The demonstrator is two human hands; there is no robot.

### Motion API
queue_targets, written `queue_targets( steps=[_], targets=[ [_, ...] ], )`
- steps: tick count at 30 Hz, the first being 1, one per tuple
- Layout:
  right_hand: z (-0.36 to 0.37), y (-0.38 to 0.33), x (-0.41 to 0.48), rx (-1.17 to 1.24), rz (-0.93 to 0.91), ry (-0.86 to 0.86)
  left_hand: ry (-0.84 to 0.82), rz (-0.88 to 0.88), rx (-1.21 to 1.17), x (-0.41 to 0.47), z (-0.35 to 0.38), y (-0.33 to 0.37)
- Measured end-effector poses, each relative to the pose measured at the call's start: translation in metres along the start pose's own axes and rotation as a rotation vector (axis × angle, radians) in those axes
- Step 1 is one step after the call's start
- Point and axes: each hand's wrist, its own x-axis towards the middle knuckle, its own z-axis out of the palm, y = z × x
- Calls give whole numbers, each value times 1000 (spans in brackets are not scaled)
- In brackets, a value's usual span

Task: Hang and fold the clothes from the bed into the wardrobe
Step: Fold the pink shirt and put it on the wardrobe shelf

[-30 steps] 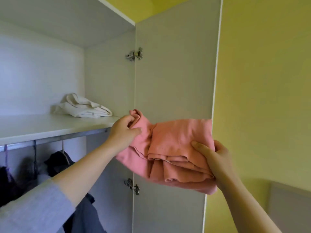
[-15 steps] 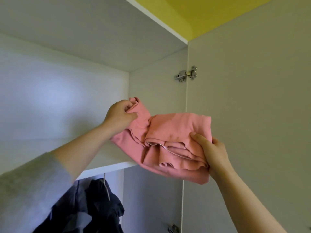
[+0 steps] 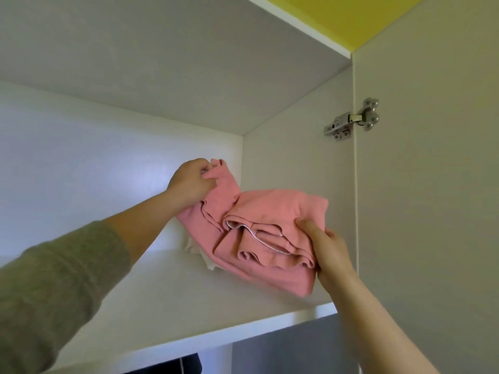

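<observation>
moved folded pink garment [image 3: 270,209] from shelf edge in over top shelf [image 3: 162,300]. my left hand [image 3: 191,184] pinched far corner, my right hand [image 3: 328,248] gripped near folds, thumb on top. judged it not yet set down. white garment [image 3: 199,252] lay beneath it, mostly hidden, crowding landing spot. wardrobe side wall [image 3: 283,163] close on right.
</observation>
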Motion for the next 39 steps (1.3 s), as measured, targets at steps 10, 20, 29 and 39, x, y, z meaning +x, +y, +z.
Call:
queue_targets(
  steps=[10, 20, 29, 39],
  targets=[
    [27, 15, 46, 88, 78, -16, -56, 33, 72, 60, 41, -34],
    [57, 41, 70, 182, 161, -50, -165, 31, 109, 97, 80, -68],
    [81, 57, 103, 233, 292, -46, -210, 47, 170, 135, 106, -94],
    [89, 99, 114, -69, 333, -69, -267, 88, 434, 139, 159, -161]
  ],
)
